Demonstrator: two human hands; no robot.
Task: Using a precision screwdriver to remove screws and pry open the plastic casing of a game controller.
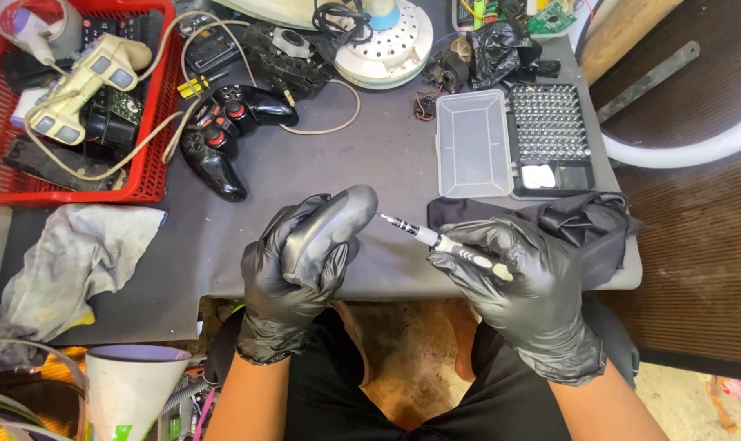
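Both my hands wear black gloves. My left hand (293,269) grips a smooth grey rounded device (338,220), likely a computer mouse, tilted up over the table's near edge. My right hand (522,290) holds a small precision screwdriver (424,235) with a black and white handle. Its thin tip points left, close to the right side of the grey device, just short of touching it.
An open screwdriver bit case (513,143) lies behind my right hand, black gloves or cloth (587,220) beside it. A black game controller (223,135), a red basket (150,175) of electronics, a grey rag (76,253) and a white fan base (387,41) crowd the grey table (370,139).
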